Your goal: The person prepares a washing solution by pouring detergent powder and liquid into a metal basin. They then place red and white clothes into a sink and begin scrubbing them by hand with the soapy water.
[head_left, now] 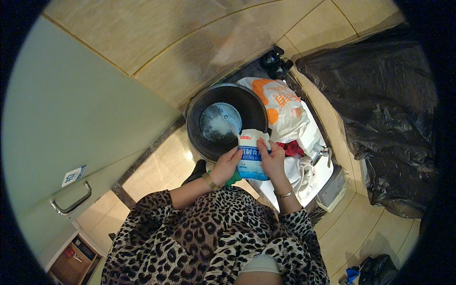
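My left hand [225,168] and my right hand [273,162] grip a white and blue plastic packet [251,170] from both sides. Its top tilts over the edge of a round black bucket [254,107]. White powder or grains [219,126] stream from the packet's upper left corner and lie over a pale-blue round area at the bucket's bottom. Whether that area is water or a separate dish, I cannot tell. Beneath my left wrist, a bit of green material [233,178] shows, mostly hidden.
Right of the bucket, a white basin [313,123] has a chrome tap [320,153], white cloth [304,178], red cloth [294,148] and a white-orange plastic bag [285,114]. Black plastic sheeting [384,99] hangs at right. A pale-green door [89,107] with a metal handle [73,203] stands left.
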`<state>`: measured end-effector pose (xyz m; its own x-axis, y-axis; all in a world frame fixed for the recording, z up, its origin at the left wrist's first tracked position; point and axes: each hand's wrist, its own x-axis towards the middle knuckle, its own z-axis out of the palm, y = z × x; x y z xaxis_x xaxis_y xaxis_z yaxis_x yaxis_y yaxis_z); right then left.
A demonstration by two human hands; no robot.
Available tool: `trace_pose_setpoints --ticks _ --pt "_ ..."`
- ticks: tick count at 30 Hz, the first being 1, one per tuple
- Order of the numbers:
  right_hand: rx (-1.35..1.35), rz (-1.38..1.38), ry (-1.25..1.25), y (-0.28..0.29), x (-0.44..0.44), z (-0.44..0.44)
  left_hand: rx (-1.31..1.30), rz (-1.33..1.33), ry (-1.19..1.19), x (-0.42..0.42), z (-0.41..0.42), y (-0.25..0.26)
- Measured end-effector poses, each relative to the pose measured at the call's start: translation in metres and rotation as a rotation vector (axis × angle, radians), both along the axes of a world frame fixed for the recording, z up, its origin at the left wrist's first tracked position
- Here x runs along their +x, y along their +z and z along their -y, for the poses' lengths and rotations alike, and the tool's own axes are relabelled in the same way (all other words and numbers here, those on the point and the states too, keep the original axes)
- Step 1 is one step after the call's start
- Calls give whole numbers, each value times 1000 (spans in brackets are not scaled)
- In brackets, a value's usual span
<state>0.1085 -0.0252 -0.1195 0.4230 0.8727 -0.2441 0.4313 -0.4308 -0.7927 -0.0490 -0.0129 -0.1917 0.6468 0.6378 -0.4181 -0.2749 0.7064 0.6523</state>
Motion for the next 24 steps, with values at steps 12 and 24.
trace_pose_setpoints --ticks 12,24 --pt "40 -41 -18 12 -8 9 -35 -39 -51 -2 1 10" --pt "383 -237 -10 7 1 44 151 74 -63 -15 7 30"
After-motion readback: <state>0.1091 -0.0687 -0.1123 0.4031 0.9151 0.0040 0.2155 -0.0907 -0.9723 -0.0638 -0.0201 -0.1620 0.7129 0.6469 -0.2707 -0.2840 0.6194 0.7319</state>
